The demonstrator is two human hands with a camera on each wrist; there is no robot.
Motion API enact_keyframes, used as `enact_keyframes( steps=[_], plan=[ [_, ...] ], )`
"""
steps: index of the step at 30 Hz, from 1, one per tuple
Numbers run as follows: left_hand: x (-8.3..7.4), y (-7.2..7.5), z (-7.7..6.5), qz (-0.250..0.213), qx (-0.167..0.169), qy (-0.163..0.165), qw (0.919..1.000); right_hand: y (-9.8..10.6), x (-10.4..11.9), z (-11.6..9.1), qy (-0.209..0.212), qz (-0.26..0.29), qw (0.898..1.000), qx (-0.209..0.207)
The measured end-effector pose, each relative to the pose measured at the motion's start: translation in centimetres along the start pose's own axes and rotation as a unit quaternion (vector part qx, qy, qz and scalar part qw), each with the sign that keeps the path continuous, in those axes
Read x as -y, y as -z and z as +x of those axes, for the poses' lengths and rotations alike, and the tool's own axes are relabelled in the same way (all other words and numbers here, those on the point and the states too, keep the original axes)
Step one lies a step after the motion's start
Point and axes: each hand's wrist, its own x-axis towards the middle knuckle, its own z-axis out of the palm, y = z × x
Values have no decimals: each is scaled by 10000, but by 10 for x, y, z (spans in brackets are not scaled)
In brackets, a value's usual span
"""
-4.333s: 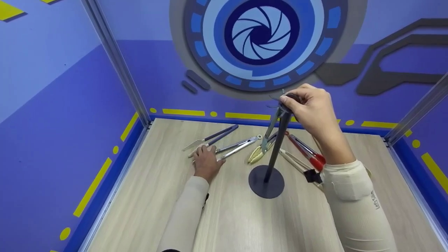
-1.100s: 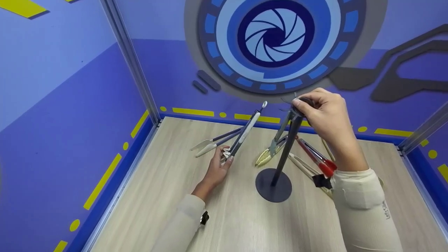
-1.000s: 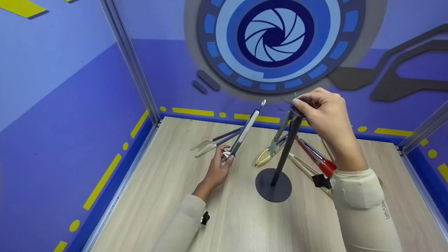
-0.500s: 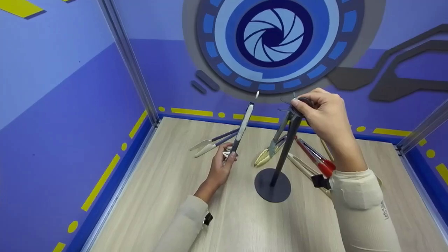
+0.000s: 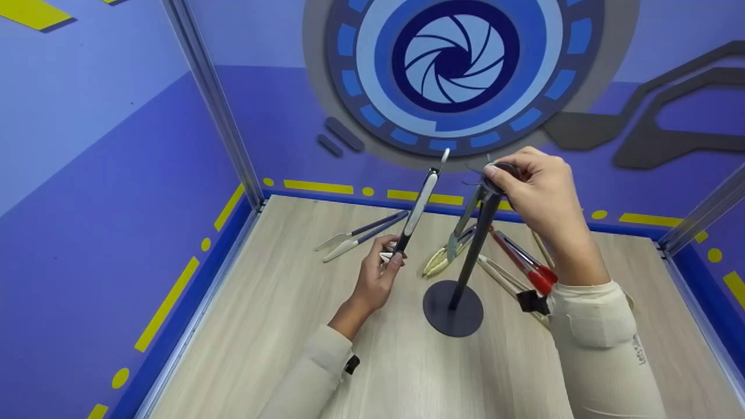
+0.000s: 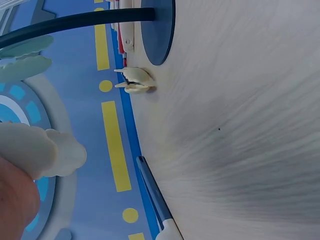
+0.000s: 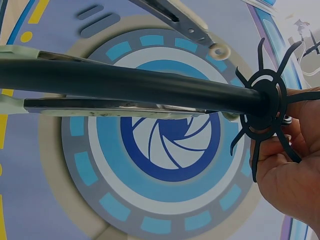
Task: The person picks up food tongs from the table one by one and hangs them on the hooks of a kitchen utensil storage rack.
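Note:
My left hand (image 5: 375, 282) grips a pair of tongs (image 5: 420, 203) by its pale scalloped tips, in front of the stand's left side. The tongs tilt upward, with the black-and-grey handles and the hanging ring uppermost. Pale tips (image 6: 65, 152) show beside the thumb in the left wrist view. My right hand (image 5: 541, 198) pinches the top of a black stand (image 5: 474, 253) whose curved hooks fan out around the head. Green tongs (image 5: 464, 218) hang from one hook along the pole. In the right wrist view, the raised tongs' ring (image 7: 219, 51) is close to the hooks (image 7: 260, 55).
Blue-handled tongs (image 5: 378, 228) lie at the back left of the wooden table (image 5: 396, 361). Yellow-tipped tongs (image 5: 439, 263) lie behind the pole. Red tongs (image 5: 529, 265) and cream tongs (image 5: 500, 274) lie right of it, partly behind my right forearm. Blue panels (image 5: 262, 128) wall in the table.
My left hand, earlier on the table over the tongs, has lifted them and turned their ring end up. In the last half second they moved right, nearer the stand. My right hand stays put.

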Motion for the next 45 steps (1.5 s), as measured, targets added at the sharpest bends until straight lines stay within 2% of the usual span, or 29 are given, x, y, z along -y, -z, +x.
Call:
enact_keyframes(
  steps=[7, 11, 24, 33, 38, 42, 45],
  plan=[
    [-2, -1, -1, 55, 58, -350, 9994, -1, -2, 2, -26, -69, 10000, 45],
    [-2, -1, -1, 171, 125, -447, 9988, -1, -1, 2, -23, -112, 9999, 36],
    [-7, -6, 0, 708, 569, -440, 9949, 0, -3, 1, 3, -158, 9999, -33],
    [-6, -9, -4, 981, 534, -463, 9927, -1, -2, 2, 94, -160, 9998, -15],
    [-5, -11, -3, 928, 614, -379, 9931, 0, -1, 1, 74, -148, 9999, -4],
    [-2, -15, 0, 882, 704, -161, 9935, 0, -1, 0, 56, -126, 9999, 15],
    [1, -19, 1, 1033, 821, 34, 9913, -1, -1, 1, 53, -119, 9999, 24]
  ],
)
